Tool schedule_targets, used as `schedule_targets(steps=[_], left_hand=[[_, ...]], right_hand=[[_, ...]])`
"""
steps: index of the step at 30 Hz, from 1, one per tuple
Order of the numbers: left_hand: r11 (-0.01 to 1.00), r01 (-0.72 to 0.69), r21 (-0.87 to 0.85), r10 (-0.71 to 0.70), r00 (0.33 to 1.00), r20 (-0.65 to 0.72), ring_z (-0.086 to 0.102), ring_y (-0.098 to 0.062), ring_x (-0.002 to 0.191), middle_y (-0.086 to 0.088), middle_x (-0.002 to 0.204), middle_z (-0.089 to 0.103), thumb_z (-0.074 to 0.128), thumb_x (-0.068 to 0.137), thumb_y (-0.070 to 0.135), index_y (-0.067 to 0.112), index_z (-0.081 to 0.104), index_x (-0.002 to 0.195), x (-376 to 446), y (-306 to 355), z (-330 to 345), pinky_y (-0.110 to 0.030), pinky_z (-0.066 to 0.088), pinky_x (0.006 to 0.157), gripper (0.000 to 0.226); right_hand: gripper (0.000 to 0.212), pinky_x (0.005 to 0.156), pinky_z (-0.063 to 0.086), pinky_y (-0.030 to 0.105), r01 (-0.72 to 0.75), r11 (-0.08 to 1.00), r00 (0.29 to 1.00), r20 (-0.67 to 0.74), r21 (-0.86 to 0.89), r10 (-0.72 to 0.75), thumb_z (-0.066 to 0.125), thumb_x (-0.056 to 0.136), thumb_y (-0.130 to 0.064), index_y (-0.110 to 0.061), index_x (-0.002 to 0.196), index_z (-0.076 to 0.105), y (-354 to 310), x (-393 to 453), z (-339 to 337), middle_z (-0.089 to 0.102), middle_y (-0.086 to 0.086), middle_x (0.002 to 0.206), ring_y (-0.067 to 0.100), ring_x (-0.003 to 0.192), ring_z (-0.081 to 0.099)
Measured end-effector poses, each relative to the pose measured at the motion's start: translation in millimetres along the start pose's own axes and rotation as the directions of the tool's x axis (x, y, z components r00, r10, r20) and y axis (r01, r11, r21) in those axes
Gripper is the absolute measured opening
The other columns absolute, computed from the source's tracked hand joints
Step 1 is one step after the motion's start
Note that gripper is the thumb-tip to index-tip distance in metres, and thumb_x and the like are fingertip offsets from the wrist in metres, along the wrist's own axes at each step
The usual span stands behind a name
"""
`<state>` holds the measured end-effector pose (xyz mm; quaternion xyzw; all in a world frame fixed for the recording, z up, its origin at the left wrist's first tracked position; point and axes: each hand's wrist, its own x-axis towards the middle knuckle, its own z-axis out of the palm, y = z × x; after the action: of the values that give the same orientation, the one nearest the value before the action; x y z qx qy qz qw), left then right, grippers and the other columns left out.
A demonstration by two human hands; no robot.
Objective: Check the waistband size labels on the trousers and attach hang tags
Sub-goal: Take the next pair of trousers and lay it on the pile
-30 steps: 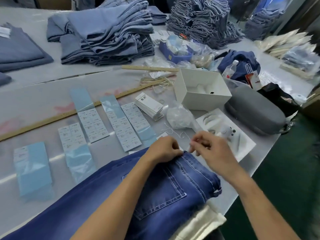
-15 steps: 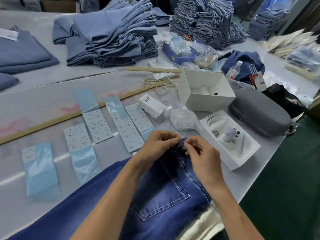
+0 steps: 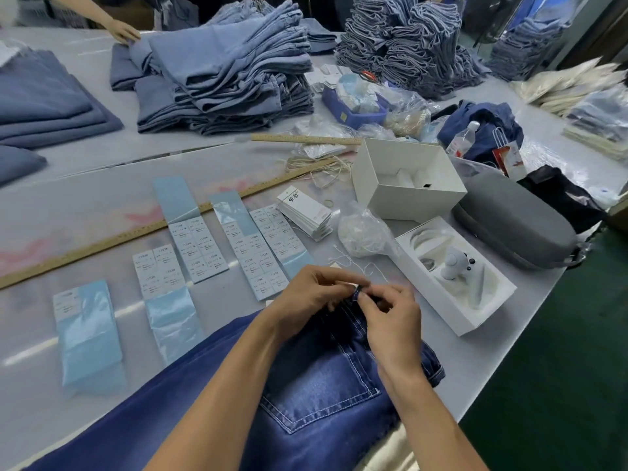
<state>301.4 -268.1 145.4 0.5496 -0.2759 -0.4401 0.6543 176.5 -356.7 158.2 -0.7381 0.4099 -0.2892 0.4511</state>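
Near the table's [image 3: 475, 379] right edge lie soft, floppy dark blue denim trousers [image 3: 316, 385], best taken by their firmer waistband, which the left hand [image 3: 306, 297] and right hand [image 3: 390, 317] both pinch.

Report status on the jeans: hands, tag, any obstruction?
Left hand and right hand both pinching a belt loop on the dark jeans. Hang tags stacked beyond. Nothing blocking.
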Motion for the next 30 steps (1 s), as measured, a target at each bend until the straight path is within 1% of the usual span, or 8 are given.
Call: schedule_targets(steps=[7,11,16,18,21,25,28,30], left_hand=[[0.982,0.031,0.186,-0.009,0.993,-0.119,0.053,-0.008,0.061,0.000,0.076,0.067,0.075,0.093,0.015,0.006,0.076,0.100,2,2,4,-0.017,0.045,0.058,0.011],[0.909,-0.080,0.410,0.172,0.966,-0.193,0.061,-0.005,0.066,0.007,0.074,0.071,0.075,0.092,0.016,0.017,0.077,0.082,1,0,12,-0.020,0.049,0.066,0.010],[0.785,-0.078,0.614,0.277,0.931,-0.237,0.054,0.000,0.071,0.009,0.075,0.061,0.064,0.099,0.021,0.028,0.054,0.077,0,-8,23,-0.012,0.038,0.064,0.025],[0.842,-0.069,0.534,0.269,0.913,-0.306,0.052,-0.003,0.065,0.006,0.074,0.062,0.057,0.103,0.022,0.023,0.052,0.082,0,-9,23,-0.016,0.040,0.064,0.021],[0.955,-0.081,0.285,0.204,0.876,-0.436,0.051,-0.012,0.059,0.003,0.070,0.061,0.052,0.106,0.023,0.019,0.052,0.086,-4,-8,15,-0.035,0.047,0.063,0.020],[0.967,-0.094,0.235,0.191,0.879,-0.436,0.053,-0.011,0.058,0.006,0.067,0.063,0.051,0.107,0.022,0.017,0.052,0.088,-6,-6,16,-0.033,0.047,0.060,0.019],[0.979,-0.107,0.174,0.174,0.884,-0.433,0.054,-0.013,0.059,0.000,0.070,0.065,0.048,0.108,0.022,0.019,0.049,0.089,-4,-3,21,-0.029,0.044,0.058,0.020],[0.982,-0.133,0.135,0.182,0.867,-0.464,0.056,-0.012,0.061,0.002,0.071,0.065,0.047,0.108,0.022,0.019,0.050,0.090,-5,0,18,-0.025,0.045,0.057,0.019]], right_hand=[[0.029,0.068,0.049,0.007,-0.052,0.985,0.999,-0.009,0.163,0.054,0.078,0.086,-0.005,-0.033,0.079,0.073,-1,1,2,0.065,0.002,0.100,-0.004,0.077,0.065],[0.028,0.069,0.050,0.009,-0.047,0.975,0.998,-0.030,0.215,0.055,0.079,0.085,-0.005,-0.032,0.079,0.075,3,2,0,0.066,0.000,0.099,-0.001,0.079,0.067],[0.013,0.077,0.058,0.029,-0.119,0.984,0.988,0.109,0.135,0.104,0.077,0.087,-0.011,-0.025,0.086,0.076,1,8,-5,0.074,0.002,0.095,0.017,0.085,0.072],[0.015,0.067,0.052,0.021,0.036,0.997,0.973,0.232,-0.074,-0.018,0.079,0.085,-0.017,-0.029,0.088,0.071,-6,21,-19,0.070,-0.013,0.082,0.004,0.067,0.065],[0.018,0.064,0.048,0.021,0.326,0.824,0.902,0.413,-0.464,-0.125,0.080,0.083,-0.027,-0.038,0.090,0.066,-21,45,-56,0.066,-0.021,0.076,0.000,0.063,0.059],[0.013,0.079,0.054,0.029,0.450,0.761,0.840,0.511,-0.468,-0.183,0.079,0.087,-0.019,-0.031,0.089,0.076,-38,57,-89,0.069,-0.024,0.076,0.001,0.076,0.066],[0.006,0.085,0.052,0.043,0.608,0.572,0.780,0.548,-0.550,-0.302,0.078,0.088,-0.021,-0.023,0.094,0.079,-46,57,-93,0.072,-0.016,0.087,0.012,0.081,0.068],[0.009,0.084,0.052,0.039,0.623,0.563,0.769,0.557,-0.543,-0.314,0.076,0.089,-0.023,-0.024,0.098,0.078,-52,53,-97,0.070,-0.017,0.090,0.006,0.080,0.067]])
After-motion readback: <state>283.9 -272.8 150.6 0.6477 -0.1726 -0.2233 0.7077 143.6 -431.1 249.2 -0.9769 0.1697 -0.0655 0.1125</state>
